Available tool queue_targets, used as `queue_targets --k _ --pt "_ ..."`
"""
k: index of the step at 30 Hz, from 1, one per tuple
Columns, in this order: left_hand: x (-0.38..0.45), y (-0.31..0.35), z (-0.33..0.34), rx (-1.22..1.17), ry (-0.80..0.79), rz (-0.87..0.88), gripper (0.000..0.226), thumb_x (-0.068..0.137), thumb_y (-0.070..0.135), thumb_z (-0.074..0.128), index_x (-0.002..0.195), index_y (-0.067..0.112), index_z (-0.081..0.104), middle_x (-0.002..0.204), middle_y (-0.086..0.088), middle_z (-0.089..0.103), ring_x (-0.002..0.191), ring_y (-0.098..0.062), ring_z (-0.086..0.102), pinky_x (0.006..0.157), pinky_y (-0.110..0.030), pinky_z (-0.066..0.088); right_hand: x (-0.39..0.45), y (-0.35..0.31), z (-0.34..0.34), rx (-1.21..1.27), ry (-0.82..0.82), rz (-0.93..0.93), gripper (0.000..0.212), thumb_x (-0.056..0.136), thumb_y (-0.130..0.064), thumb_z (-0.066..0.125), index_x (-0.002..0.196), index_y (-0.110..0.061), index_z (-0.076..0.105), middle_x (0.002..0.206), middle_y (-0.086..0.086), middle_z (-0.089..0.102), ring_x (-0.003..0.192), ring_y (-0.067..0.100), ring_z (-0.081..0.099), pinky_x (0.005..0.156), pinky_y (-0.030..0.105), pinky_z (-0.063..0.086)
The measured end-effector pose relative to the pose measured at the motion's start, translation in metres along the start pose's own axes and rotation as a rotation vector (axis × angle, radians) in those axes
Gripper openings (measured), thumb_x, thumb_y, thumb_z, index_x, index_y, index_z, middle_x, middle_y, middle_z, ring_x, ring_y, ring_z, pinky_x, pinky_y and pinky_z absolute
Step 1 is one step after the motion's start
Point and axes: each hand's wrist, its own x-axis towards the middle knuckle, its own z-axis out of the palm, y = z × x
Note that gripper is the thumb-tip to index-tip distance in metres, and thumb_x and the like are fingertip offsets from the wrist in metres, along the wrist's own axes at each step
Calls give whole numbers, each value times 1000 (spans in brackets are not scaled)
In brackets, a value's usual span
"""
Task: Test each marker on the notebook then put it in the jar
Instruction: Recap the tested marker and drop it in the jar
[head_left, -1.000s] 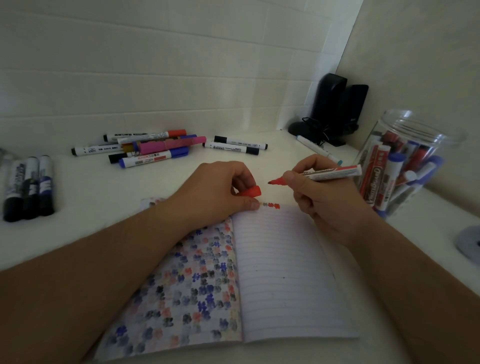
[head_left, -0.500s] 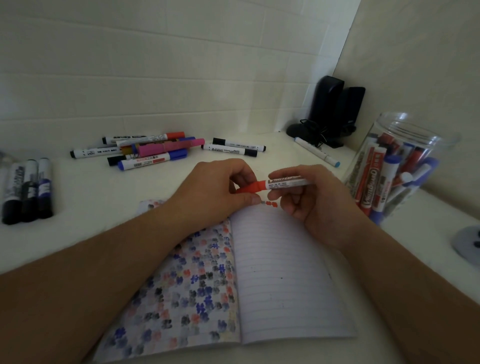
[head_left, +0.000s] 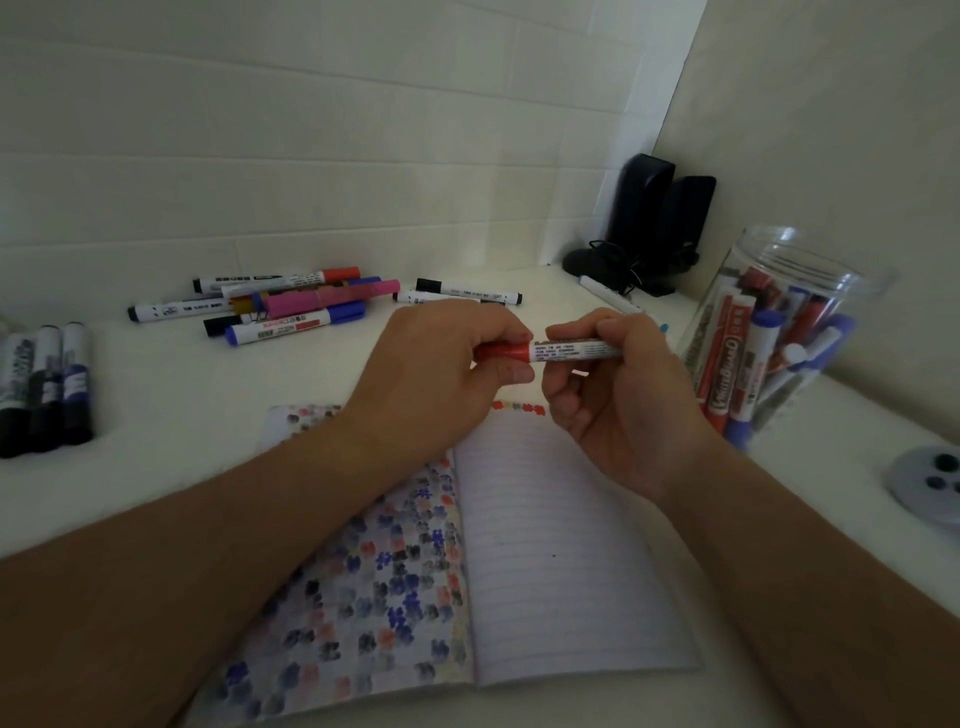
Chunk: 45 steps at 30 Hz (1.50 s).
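1. The red marker (head_left: 556, 351) was held level above the far edge of the open notebook (head_left: 561, 545). The left hand (head_left: 441, 364) pinched its red cap (head_left: 501, 352) between thumb and fingers, and the right hand (head_left: 618, 384) curled round the white barrel.
2. Judging by the cap sitting flush against the barrel, the capping seemed nearly done. If it was not pushed fully home, the tip could dry out in the jar, or the cap could come loose among the other markers.
3. A hard push with the two hands out of line might have made the barrel slip through the right fingers. The marker could then have dropped onto the ruled page and smudged the row of red test marks (head_left: 519, 407) just beneath the hands.
4. The clear jar (head_left: 789, 332) stood to the right, near the right hand, tilted and already crowded with markers. A careless drop could have caught on those standing in it or tipped it further.
5. To the far left lay a loose pile of untested markers (head_left: 291, 306), with two black-capped ones (head_left: 462, 292) beside it. Three thick dark markers (head_left: 47, 384) lay at the left edge.
6. Black speakers (head_left: 660, 223) with a tangled cable filled the far corner, and a grey round object (head_left: 930, 483) lay near the right edge. Nothing stood between the right hand and the jar.
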Motion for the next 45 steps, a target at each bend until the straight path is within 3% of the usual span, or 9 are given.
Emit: queue_targets --k 6,14,17,23,26,34,39,43,45 --pt "3 -13 -7 -35 -26 -27 17 91 32 75 107 27 72 93 19 72 90 3 66 83 -13 49 -10 8 15 -265 -83 -218 9 104 -9 57 99 -14 62 77 12 63 63 23 59 57 32 48" --pt "-2 -21 -6 58 -263 0 43 93 56 63 134 44 57 116 27 65 106 -1 55 95 -36 49 -31 -22 10 -880 58 -492 13 97 -22 72 100 -35 70 93 -16 75 91 6 70 83 38 61" --pt "-3 -25 -6 37 -248 -42 40 96 53 60 135 46 54 113 30 61 106 1 53 95 -33 48 -50 -66 2 -1026 131 -596 36 92 -21 78 117 -37 58 101 -12 72 95 5 71 88 37 61" --pt "-5 -28 -4 16 -273 -57 37 96 50 61 133 47 53 108 32 60 104 3 53 95 -33 48 -90 -169 -28 -1098 537 -811 85 87 -22 83 146 -42 25 95 2 73 70 17 74 66 34 61" --pt "-6 -28 -3 -7 -274 -84 36 96 49 61 131 50 53 108 32 61 104 7 53 94 -31 49 -82 -187 -49 -1271 642 -744 78 89 -27 82 145 -35 29 98 2 70 71 13 69 62 24 52" --pt "-8 -30 -4 -44 -295 -95 30 97 47 60 126 52 53 104 32 64 103 8 53 91 -26 47 -39 -150 -81 -1505 467 -601 51 102 -29 64 144 -41 38 105 -3 68 70 6 66 52 13 45" --pt "-8 -32 -3 -43 -293 -94 28 97 47 60 122 55 52 102 32 65 101 9 53 86 -21 44 -35 -134 -92 -1551 455 -511 31 109 -40 39 137 -41 53 85 -1 74 73 17 72 71 44 62" --pt "-8 -31 -4 -39 -294 -94 27 97 47 59 122 55 52 102 31 65 102 9 53 88 -23 45 -37 -129 -91 -1780 381 -298 57 103 -64 24 113 -36 72 80 -14 66 95 19 57 93 50 50" --pt "-8 -31 -4 -41 -297 -95 28 98 46 59 124 53 53 102 31 65 102 9 53 90 -24 46 -35 -129 -90 -1821 372 -231 56 99 -71 33 111 -36 75 82 -16 69 101 19 57 95 52 50"
